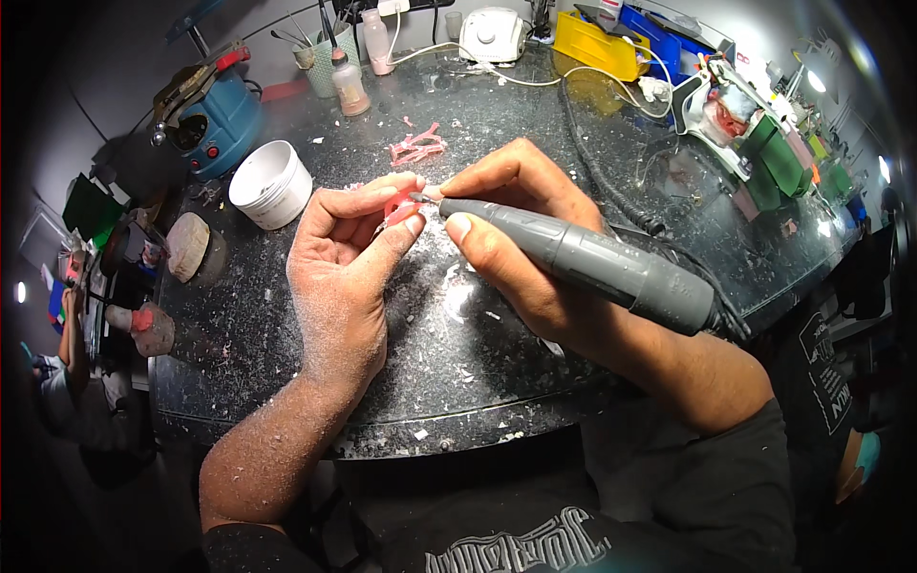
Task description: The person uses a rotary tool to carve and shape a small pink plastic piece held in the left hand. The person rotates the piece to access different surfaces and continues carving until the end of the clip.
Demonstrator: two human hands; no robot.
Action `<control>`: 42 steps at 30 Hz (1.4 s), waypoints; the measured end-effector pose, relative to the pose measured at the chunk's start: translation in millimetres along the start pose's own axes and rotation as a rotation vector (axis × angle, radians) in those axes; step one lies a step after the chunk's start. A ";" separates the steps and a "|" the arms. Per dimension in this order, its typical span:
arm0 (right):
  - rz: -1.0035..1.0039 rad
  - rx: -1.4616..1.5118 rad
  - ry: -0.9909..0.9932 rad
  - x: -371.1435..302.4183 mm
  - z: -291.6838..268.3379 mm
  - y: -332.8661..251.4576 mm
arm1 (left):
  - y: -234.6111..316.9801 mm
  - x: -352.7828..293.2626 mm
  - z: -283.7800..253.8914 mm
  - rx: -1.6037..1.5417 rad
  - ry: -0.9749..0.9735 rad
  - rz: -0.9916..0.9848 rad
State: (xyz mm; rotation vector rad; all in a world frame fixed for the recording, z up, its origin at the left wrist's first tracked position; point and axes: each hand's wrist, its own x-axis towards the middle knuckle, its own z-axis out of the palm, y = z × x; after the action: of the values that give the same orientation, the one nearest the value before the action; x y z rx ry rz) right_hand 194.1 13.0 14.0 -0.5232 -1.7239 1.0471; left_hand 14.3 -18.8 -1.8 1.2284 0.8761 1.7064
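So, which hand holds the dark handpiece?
The right hand grips the dark handpiece; the left hand, dusted white, instead pinches a small pink piece.

A white tub stands on the left part of a dark, curved worktop strewn with pale dust and crumbs, with a pale rounded block near it and a blue machine behind. At the back, a textured light-green cup holds thin tools, a dropper bottle with pinkish contents stands just in front of it, and another pale bottle is beside them. Farther right sit a yellow bin and a blue bin, with a lit lamp beyond.
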 end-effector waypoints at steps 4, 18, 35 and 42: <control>0.017 0.010 -0.050 -3.1 3.5 0.4 | -1.5 0.9 -0.2 0.008 -0.009 0.019; -0.101 -0.118 -0.047 -4.0 4.9 2.7 | 1.4 0.1 -0.5 0.088 -0.032 0.031; -0.047 -0.106 -0.070 -4.7 3.3 -1.1 | 0.8 -0.3 -0.8 0.090 -0.013 0.024; -0.090 -0.133 -0.124 -3.5 2.4 3.3 | 1.4 -0.6 -1.4 0.081 -0.009 0.020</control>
State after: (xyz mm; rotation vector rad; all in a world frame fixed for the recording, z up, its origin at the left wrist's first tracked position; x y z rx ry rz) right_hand 192.9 11.2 9.1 -0.4678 -1.9177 0.9222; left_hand 12.7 -20.1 -1.2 1.3015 0.9378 1.6947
